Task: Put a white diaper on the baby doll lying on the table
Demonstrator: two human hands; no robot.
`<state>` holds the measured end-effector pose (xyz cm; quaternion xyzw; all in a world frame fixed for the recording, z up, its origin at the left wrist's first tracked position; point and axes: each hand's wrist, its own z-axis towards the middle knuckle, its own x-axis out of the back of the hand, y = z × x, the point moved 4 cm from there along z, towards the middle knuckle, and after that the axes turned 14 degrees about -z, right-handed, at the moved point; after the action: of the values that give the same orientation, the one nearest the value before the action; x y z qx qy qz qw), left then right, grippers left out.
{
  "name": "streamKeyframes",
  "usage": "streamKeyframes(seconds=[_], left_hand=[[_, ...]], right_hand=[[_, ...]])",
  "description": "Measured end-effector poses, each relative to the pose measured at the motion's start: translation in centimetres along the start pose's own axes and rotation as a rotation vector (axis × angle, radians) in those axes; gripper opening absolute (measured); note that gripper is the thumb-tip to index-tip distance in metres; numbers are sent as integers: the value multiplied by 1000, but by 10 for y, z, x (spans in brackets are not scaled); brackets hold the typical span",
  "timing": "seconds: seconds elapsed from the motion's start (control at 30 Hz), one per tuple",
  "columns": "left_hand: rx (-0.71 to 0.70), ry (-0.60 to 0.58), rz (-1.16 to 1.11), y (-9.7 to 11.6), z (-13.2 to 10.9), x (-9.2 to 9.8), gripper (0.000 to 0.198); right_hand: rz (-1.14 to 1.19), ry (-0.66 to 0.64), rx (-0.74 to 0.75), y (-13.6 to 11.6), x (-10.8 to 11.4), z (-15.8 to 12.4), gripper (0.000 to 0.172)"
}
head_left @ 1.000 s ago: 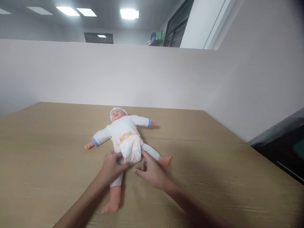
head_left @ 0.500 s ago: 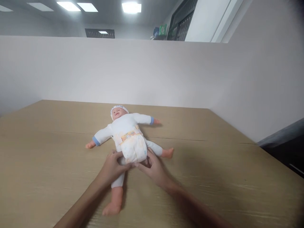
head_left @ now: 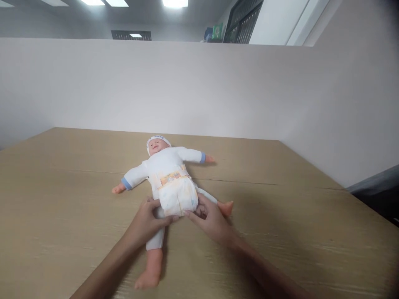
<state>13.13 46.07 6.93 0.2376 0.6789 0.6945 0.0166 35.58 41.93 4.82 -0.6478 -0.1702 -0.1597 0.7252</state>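
The right hand (head_left: 215, 220) had moved rightward, the diaper (head_left: 179, 197) spreading. A brown table (head_left: 280, 249) filled the lower frame under a pale wall (head_left: 156, 87). Just below centre, the diaper lay on a doll (head_left: 163, 161) between the right grip, grasping its edge, and the left hand (head_left: 146, 221), touching, hold unclear.

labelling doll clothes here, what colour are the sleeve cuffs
The cuffs are blue, showing best in the head view.
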Motion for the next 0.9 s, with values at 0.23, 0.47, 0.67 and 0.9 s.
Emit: streamKeyframes(seconds=[0.23,0.47,0.67,0.9], left_hand=[[32,-44,-107,-5,-3,3,55],[-36,-55,-314,0,-2,7,49],[-52,-75,-361,-1,1,6,46],[19,-60,-396,-6,0,6,48]], right_hand=[[-316,-27,94,-32,25,7,28],[-576,-130,305,-56,45,30,31],[-357,-207,186,-40,36,33,32],[-335,-141,109,-35,27,23,31]])
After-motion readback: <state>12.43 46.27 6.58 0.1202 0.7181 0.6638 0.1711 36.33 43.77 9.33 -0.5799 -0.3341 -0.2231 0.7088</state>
